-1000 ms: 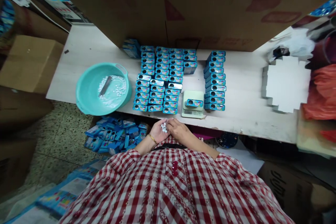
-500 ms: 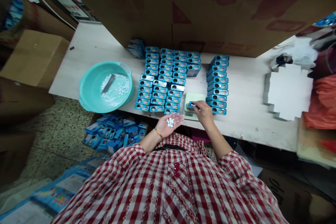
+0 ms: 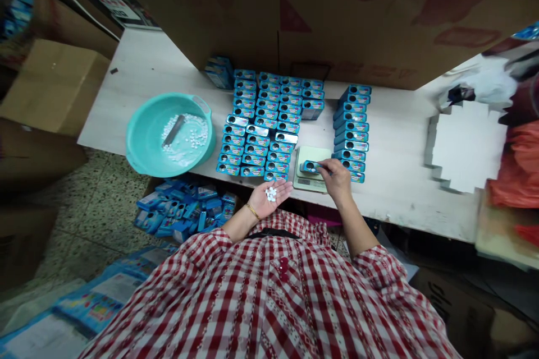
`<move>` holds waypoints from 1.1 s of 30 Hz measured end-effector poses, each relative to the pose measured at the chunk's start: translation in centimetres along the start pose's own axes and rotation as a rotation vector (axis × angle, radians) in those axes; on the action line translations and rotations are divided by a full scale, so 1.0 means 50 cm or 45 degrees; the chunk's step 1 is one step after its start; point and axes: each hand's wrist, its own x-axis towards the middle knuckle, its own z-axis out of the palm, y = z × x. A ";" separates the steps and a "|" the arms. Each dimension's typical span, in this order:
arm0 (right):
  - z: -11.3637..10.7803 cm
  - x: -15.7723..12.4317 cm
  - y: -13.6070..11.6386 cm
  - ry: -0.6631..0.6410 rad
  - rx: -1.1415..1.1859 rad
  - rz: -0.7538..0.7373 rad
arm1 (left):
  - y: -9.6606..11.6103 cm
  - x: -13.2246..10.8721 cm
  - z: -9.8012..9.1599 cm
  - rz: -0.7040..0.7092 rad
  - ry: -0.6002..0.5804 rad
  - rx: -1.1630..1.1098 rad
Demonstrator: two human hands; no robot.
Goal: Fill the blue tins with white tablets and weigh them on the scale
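Observation:
My left hand (image 3: pixel 269 200) lies palm up near the table's front edge, fingers stretched out, with several small white pieces (image 3: pixel 271 194) resting on the palm. My right hand (image 3: pixel 337 177) is at the right side of a small blue box (image 3: pixel 310 166), its fingertips pinched together at the box's right end; what they hold, if anything, is too small to make out. That box stands on a pale green scale (image 3: pixel 315 153). Left of the scale, many blue boxes (image 3: pixel 254 153) stand in close rows. Another column of blue boxes (image 3: pixel 352 127) is to its right.
A turquoise basin (image 3: pixel 138 152) with white pieces and a grey bar sits at the left. Behind the rows rises a large cardboard box (image 3: pixel 244 22). White flat card (image 3: pixel 461 146) lies at the right. Below the table's left part are more blue boxes (image 3: pixel 181 207).
My right hand has moved slightly right, from over the top of the box on the scale to its right end. More of that box's top shows. The view has shifted a little.

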 end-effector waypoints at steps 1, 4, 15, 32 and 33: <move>-0.003 -0.004 0.000 -0.027 -0.045 -0.029 | 0.000 -0.001 -0.001 0.002 0.002 0.002; -0.001 -0.012 0.000 -0.125 -0.201 -0.122 | 0.001 -0.003 -0.003 0.006 0.003 0.007; 0.008 0.021 -0.022 -0.043 -0.069 -0.114 | 0.002 -0.008 -0.006 0.017 0.009 0.005; 0.001 -0.016 -0.020 -0.208 -0.471 -0.154 | -0.004 0.005 0.012 -0.022 0.013 0.049; 0.003 -0.013 -0.021 -0.197 -0.437 -0.152 | -0.003 0.005 0.014 -0.023 0.009 0.051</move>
